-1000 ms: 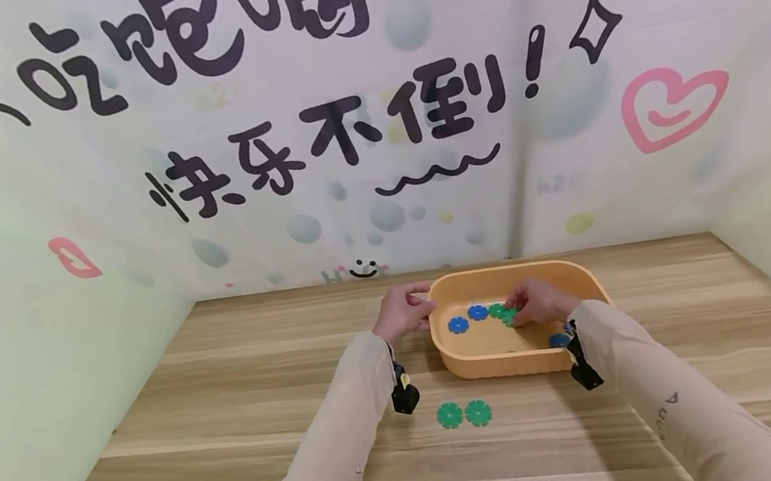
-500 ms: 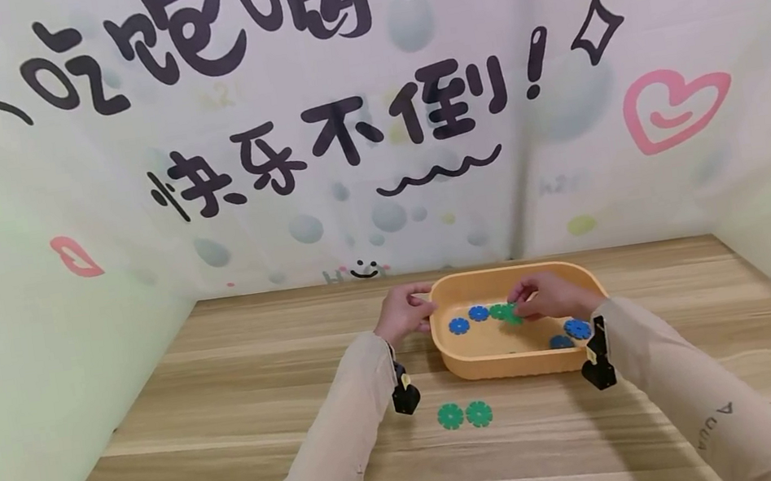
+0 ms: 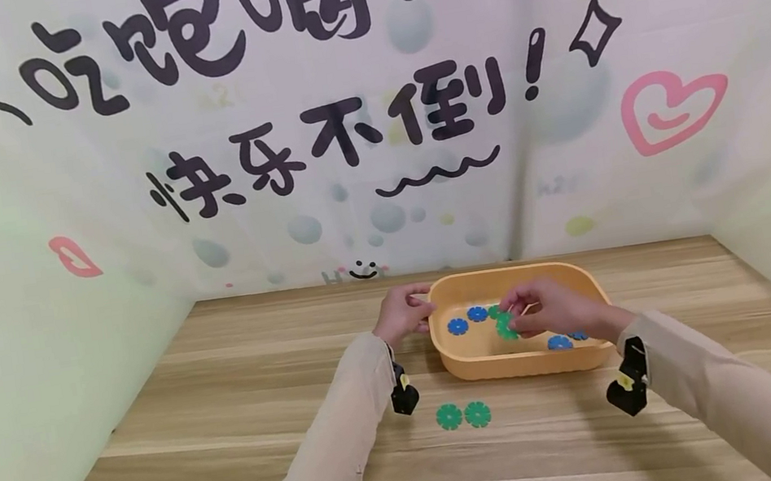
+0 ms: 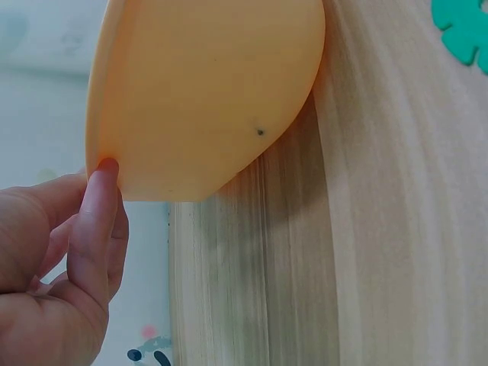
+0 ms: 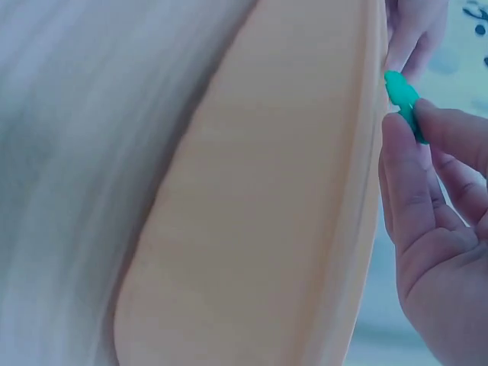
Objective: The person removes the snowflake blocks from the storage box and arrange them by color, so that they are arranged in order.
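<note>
My left hand (image 3: pixel 402 314) pinches the left rim of an orange plastic basin (image 3: pixel 529 364). In the left wrist view, a fingertip of that hand (image 4: pixel 65 252) presses the outside of the wall just below the rim. Over the inside of the basin, my right hand (image 3: pixel 550 306) holds a green notched disc (image 3: pixel 506 326) between thumb and fingers. The right wrist view shows the disc (image 5: pixel 406 105) edge-on, above the rim. Two blue notched discs (image 3: pixel 458 326) lie at the left of the basin floor, with another green disc (image 3: pixel 494 311) behind the held one.
More blue discs (image 3: pixel 559 342) lie at the right of the basin, partly under my right wrist. Two green notched discs (image 3: pixel 449 416) lie side by side on the wooden table (image 3: pixel 229 394) in front of the basin. A printed cloth wall (image 3: pixel 266 232) rises behind the table.
My right hand has lifted the green disc off the basin floor, and its forearm has swung out to the right. The left hand keeps its place on the rim.
</note>
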{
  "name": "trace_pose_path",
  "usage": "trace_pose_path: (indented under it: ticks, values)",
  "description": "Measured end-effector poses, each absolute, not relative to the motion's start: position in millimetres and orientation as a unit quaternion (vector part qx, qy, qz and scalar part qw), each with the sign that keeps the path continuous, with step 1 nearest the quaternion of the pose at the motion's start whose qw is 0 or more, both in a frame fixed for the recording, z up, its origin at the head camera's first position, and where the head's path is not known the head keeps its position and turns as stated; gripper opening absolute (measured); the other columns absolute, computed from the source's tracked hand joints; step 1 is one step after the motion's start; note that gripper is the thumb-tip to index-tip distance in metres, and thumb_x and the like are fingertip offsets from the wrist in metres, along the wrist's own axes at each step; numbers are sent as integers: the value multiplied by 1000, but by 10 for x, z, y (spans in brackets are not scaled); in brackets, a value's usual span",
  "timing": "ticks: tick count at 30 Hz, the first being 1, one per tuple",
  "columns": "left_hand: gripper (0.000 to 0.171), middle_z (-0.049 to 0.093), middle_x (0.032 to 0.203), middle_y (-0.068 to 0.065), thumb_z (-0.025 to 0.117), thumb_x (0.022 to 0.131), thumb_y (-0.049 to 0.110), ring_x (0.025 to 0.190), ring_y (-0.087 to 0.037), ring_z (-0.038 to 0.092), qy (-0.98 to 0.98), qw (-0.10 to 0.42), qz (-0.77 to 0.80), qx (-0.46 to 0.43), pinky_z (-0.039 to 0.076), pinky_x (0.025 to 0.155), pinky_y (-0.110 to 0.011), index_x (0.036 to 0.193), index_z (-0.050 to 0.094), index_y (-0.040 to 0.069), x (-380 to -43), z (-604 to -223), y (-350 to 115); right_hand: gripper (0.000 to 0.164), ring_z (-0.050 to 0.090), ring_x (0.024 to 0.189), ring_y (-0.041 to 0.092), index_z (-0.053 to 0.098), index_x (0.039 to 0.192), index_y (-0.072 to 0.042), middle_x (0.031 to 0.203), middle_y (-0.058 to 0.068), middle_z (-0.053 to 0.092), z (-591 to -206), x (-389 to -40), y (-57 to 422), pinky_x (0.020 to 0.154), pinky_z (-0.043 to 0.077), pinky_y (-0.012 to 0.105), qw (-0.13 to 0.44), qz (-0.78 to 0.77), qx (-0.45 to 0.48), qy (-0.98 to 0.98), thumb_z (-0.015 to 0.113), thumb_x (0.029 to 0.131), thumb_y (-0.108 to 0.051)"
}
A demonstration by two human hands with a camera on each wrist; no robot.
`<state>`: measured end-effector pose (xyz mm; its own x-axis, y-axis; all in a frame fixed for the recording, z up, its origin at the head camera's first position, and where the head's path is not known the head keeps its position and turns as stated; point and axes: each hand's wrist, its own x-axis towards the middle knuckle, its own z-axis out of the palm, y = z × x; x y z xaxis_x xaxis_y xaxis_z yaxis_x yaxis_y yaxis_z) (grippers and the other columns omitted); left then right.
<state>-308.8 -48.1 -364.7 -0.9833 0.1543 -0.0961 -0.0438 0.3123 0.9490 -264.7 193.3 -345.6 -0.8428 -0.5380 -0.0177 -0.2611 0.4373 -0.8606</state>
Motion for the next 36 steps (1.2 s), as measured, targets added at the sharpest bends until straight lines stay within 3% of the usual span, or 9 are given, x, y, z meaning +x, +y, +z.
trace_pose_path:
  ticks: [9,22,36]
  values:
    - [36,53,79,-8,61,81,-1,62,-16,57,803,85,590,31,54,68,-39,116,55,1,-3085,-3656,-479,15,60,75,20,58,95,4,84,11,57,-3414,-2387,1835,67,55,33,167,-479,-286,813,61,82,-3]
    - [35,52,78,-8,60,81,-2,81,-34,60,797,92,595,34,53,71,-42,116,55,1,-3086,-3633,-483,6,56,71,8,63,87,-3,80,2,63,-3619,-2134,1747,63,52,24,147,-450,-368,801,62,82,-6]
    - [35,53,78,-9,60,82,-1,81,-34,60,800,90,591,38,54,68,-40,116,55,1,-3102,-3653,-483,6,53,72,5,62,87,-5,80,-3,59,-3928,-2067,1749,64,50,21,157,-414,-342,829,62,82,-6]
